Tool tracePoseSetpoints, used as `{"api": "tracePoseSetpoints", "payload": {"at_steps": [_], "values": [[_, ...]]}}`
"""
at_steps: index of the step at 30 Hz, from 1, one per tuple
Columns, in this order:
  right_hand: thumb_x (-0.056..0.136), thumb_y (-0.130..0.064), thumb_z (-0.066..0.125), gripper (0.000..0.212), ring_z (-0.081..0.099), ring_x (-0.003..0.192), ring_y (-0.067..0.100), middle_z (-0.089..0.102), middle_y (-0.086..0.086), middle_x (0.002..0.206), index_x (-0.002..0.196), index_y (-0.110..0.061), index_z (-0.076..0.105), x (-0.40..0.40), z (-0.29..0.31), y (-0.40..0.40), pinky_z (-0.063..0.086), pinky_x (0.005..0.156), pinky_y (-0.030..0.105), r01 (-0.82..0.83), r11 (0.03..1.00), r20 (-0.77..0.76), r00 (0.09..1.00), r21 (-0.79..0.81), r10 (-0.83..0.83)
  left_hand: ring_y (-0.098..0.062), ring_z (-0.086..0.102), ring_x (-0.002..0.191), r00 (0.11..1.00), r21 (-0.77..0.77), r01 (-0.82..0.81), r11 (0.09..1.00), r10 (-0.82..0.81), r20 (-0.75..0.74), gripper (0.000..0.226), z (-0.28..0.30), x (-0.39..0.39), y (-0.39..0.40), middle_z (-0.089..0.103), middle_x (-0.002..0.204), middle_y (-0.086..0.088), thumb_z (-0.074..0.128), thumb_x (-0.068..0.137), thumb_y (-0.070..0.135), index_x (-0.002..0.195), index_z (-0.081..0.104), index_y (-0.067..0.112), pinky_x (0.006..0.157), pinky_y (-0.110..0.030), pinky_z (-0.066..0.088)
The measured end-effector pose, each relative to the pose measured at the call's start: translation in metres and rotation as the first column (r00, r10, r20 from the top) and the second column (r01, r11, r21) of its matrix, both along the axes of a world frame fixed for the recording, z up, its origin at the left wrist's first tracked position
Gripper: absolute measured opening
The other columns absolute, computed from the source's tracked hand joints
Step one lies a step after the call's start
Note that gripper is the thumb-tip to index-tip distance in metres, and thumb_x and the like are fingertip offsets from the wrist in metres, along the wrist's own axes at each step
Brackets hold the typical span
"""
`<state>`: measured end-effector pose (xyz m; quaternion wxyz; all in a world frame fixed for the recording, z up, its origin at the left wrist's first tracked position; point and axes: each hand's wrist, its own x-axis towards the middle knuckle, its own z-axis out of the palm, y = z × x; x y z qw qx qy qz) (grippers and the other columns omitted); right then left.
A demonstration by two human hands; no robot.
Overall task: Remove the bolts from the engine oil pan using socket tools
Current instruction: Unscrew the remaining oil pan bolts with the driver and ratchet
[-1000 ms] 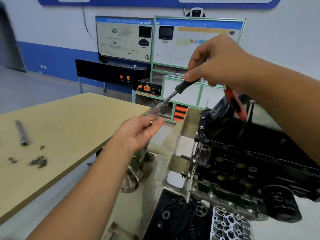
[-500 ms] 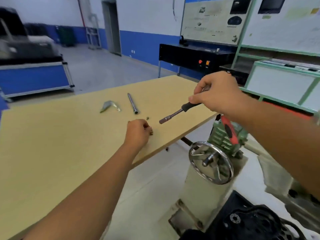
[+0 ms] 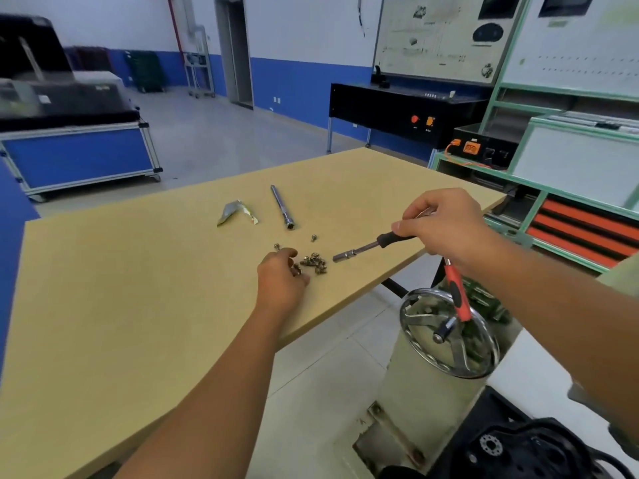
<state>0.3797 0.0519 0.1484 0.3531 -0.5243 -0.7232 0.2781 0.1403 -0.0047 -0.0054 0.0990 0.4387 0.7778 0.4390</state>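
Here, a person's left hand (image 3: 281,276) rests on a tan table (image 3: 103,288), fingers loosely curled beside a small pile of bolts (image 3: 314,263); whether it pinches one cannot be told. The right hand (image 3: 446,229) grips a socket driver (image 3: 363,250) and a red-handled tool (image 3: 458,295), the driver's tip hovering just beside the pile. An extension bar (image 3: 283,208) lies farther back.

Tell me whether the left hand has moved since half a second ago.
Yes. The left hand has slid toward the table's near edge, now touching the bolt pile, farther from the extension bar.
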Motion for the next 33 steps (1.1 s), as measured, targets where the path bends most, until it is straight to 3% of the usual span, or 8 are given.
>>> {"api": "tracePoseSetpoints", "payload": {"at_steps": [5, 9, 14, 16, 19, 25, 28, 33], "values": [[0.064, -0.024, 0.097, 0.03, 0.06, 0.077, 0.021, 0.063, 0.003, 0.092, 0.08, -0.022, 0.072, 0.031, 0.02, -0.016, 0.055, 0.068, 0.038, 0.023, 0.999, -0.057, 0.998, 0.03, -0.021, -0.021, 0.059, 0.099, 1.0, 0.038, 0.006, 0.999, -0.005, -0.021, 0.049, 0.01, 0.013, -0.012, 0.06, 0.12, -0.012, 0.078, 0.082, 0.007, 0.129, 0.066, 0.008, 0.09, -0.027, 0.045], [0.065, -0.02, 0.096, 0.031, 0.062, 0.082, 0.026, 0.064, 0.007, 0.1, 0.085, -0.024, 0.072, 0.072, 0.043, -0.033, 0.058, 0.077, 0.044, 0.038, 0.998, -0.058, 0.998, 0.05, -0.036, -0.02, 0.057, 0.1, 0.957, 0.236, 0.255, 0.938, -0.209, -0.203, 0.043, 0.036, 0.084, -0.011, 0.057, 0.12, -0.005, 0.072, 0.094, 0.026, 0.133, 0.064, 0.009, 0.091, -0.033, 0.048], [0.066, -0.017, 0.096, 0.032, 0.065, 0.078, 0.026, 0.063, 0.004, 0.089, 0.087, -0.021, 0.073, 0.148, 0.092, -0.062, 0.062, 0.074, 0.046, 0.081, 0.985, -0.022, 0.997, 0.152, -0.079, -0.024, 0.056, 0.081, 0.766, 0.273, 0.615, 0.74, -0.481, -0.426, 0.017, 0.111, 0.205, 0.021, 0.064, 0.091, -0.01, 0.057, 0.103, 0.012, 0.104, 0.071, 0.004, 0.072, -0.038, 0.042], [0.065, -0.015, 0.096, 0.033, 0.064, 0.075, 0.024, 0.066, 0.008, 0.089, 0.087, -0.02, 0.072, 0.186, 0.118, -0.076, 0.062, 0.072, 0.048, 0.119, 0.969, 0.004, 0.992, 0.217, -0.123, -0.018, 0.05, 0.076, 0.668, 0.242, 0.73, 0.639, -0.591, -0.452, 0.011, 0.135, 0.252, 0.024, 0.058, 0.083, 0.0, 0.055, 0.103, 0.012, 0.096, 0.064, 0.011, 0.065, -0.032, 0.035], [0.068, -0.012, 0.094, 0.033, 0.062, 0.055, 0.015, 0.066, 0.009, 0.08, 0.092, -0.013, 0.071, 0.243, 0.157, -0.099, 0.056, 0.055, 0.035, 0.124, 0.953, 0.077, 0.986, 0.276, -0.15, -0.026, 0.054, 0.079, 0.55, 0.211, 0.82, 0.531, -0.634, -0.543, 0.009, 0.161, 0.322, 0.024, 0.063, 0.083, -0.001, 0.055, 0.102, 0.017, 0.094, 0.056, 0.014, 0.067, -0.04, 0.041], [0.079, 0.001, 0.084, 0.031, 0.076, 0.062, 0.022, 0.074, 0.017, 0.086, 0.105, -0.006, 0.069, 0.328, 0.215, -0.133, 0.062, 0.06, 0.027, 0.137, 0.94, 0.119, 0.976, 0.312, -0.182, -0.025, 0.065, 0.08, 0.553, 0.36, 0.824, 0.437, -0.761, -0.341, 0.008, 0.205, 0.423, 0.032, 0.071, 0.084, -0.003, 0.063, 0.096, 0.012, 0.091, 0.065, 0.018, 0.076, -0.041, 0.054], [0.085, -0.002, 0.08, 0.027, 0.076, 0.065, 0.022, 0.077, 0.012, 0.08, 0.109, -0.002, 0.068, 0.352, 0.219, -0.133, 0.064, 0.065, 0.036, 0.122, 0.93, 0.206, 0.958, 0.346, -0.202, -0.019, 0.064, 0.075, 0.54, 0.383, 0.822, 0.42, -0.788, -0.295, 0.009, 0.203, 0.453, 0.034, 0.071, 0.077, 0.0, 0.069, 0.093, 0.012, 0.087, 0.069, 0.019, 0.075, -0.035, 0.053], [0.093, -0.014, 0.075, 0.024, 0.073, 0.058, 0.013, 0.075, 0.005, 0.09, 0.116, -0.012, 0.07, 0.371, 0.216, -0.113, 0.06, 0.05, 0.028, 0.104, 0.909, 0.331, 0.91, 0.403, -0.251, 0.003, 0.061, 0.069, 0.546, 0.415, 0.805, 0.424, -0.803, -0.238, 0.02, 0.192, 0.468, 0.041, 0.067, 0.071, 0.018, 0.072, 0.092, 0.009, 0.089, 0.07, 0.029, 0.068, -0.013, 0.045]]}}
